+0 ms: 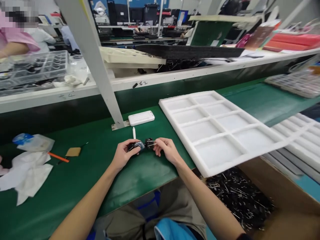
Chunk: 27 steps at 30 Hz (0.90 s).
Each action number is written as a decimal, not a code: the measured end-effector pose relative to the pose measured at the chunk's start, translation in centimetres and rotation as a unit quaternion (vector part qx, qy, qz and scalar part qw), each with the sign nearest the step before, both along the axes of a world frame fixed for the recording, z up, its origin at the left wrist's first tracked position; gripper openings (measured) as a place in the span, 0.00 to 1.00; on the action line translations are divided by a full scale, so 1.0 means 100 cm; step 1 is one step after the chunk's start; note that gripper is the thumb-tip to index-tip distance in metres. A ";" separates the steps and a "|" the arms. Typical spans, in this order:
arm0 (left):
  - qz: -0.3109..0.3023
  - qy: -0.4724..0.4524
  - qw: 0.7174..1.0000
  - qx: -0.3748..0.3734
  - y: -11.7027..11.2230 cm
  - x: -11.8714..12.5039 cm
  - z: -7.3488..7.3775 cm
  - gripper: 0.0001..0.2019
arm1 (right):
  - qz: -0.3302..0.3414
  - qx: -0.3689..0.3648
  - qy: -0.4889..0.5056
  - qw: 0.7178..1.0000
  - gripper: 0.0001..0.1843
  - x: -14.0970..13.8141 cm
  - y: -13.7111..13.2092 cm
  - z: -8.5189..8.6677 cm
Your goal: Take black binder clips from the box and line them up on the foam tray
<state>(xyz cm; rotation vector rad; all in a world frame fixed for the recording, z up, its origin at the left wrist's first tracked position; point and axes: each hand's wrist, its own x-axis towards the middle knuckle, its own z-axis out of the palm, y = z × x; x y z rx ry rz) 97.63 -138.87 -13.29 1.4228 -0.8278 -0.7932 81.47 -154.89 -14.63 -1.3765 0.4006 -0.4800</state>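
Observation:
My left hand [124, 152] is closed around a small dark device with a glossy blue-grey face [139, 145], the thumb pressed along its lower edge. Just right of it, my right hand [167, 149] pinches a small black part with thin metal pins [149, 143]. The two pieces are close together above the green mat; I cannot tell whether they are joined. Behind my left hand, a white pen-like stick [134, 132] lies on the mat. Farther back is a white rectangular case [141, 117].
A white foam tray with compartments [212, 116] lies to the right, above a cardboard box [282, 200] of black parts with metal pins [240, 193]. A slanted metal post [100, 66] rises ahead. White tissues [32, 173] and an orange stick [58, 157] lie left. A person in pink [18, 40] is beyond.

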 end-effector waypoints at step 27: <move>-0.034 -0.081 0.993 0.080 0.005 -0.001 0.015 0.21 | 0.057 -0.064 0.011 0.996 0.24 0.003 0.005 -0.002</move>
